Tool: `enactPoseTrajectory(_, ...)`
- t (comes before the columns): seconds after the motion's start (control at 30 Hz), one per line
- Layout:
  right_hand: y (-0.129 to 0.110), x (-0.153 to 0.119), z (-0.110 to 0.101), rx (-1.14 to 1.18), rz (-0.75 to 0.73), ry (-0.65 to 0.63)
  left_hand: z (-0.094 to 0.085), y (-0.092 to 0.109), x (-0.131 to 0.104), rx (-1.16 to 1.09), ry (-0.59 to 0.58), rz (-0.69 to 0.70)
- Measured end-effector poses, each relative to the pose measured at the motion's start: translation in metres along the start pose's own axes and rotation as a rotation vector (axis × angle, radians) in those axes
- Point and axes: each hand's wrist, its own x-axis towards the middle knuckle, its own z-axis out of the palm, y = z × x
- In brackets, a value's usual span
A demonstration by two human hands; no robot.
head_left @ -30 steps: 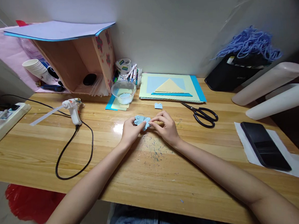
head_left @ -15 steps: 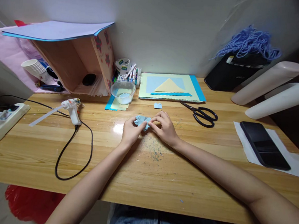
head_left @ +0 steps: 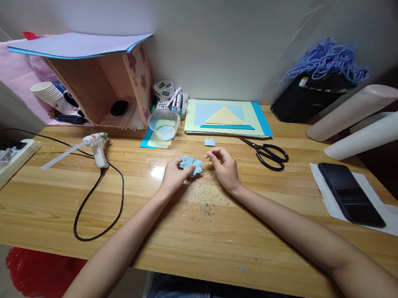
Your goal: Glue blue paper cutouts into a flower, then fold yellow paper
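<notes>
My left hand (head_left: 176,174) pinches a light-blue folded paper piece (head_left: 195,164) between thumb and fingers, just above the table. Several folded points show along its edge. To its right, apart from the paper, is my right hand (head_left: 225,167), its fingers loosely curled and nothing visible in them. Beyond that hand lies a small light-blue folded paper (head_left: 209,142). A clear plastic bowl (head_left: 164,125) with blue paper in it stands farther back on the left. Black-handled scissors (head_left: 269,154) rest to the right of my right hand.
On the left lie a hot glue gun (head_left: 97,149), its looped cord and a power strip (head_left: 12,164). A pink box (head_left: 138,87), markers (head_left: 173,103) and stacked paper sheets (head_left: 192,122) stand behind. A phone (head_left: 350,195) and paper rolls (head_left: 353,111) are at right.
My right hand has let go of the folded paper piece and moved a little right and away. The paper stays in my left hand, more of it now uncovered.
</notes>
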Motion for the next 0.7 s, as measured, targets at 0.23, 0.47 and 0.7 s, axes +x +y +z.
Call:
enactPoseTrajectory(0.23, -0.001, 0.001, 0.000, 0.166, 0.154, -0.061, 0.000, 0.005, -0.003, 0.001, -0.035, -0.014)
enactPoseTrajectory(0.47, 0.002, 0.004, -0.001, 0.150, 0.160, -0.036, 0.000, 0.007, -0.006, 0.054, -0.169, -0.027)
enactPoseTrajectory(0.7, 0.007, 0.009, -0.004, 0.182, 0.246, -0.091, 0.002, 0.012, -0.015, 0.135, -0.321, 0.008)
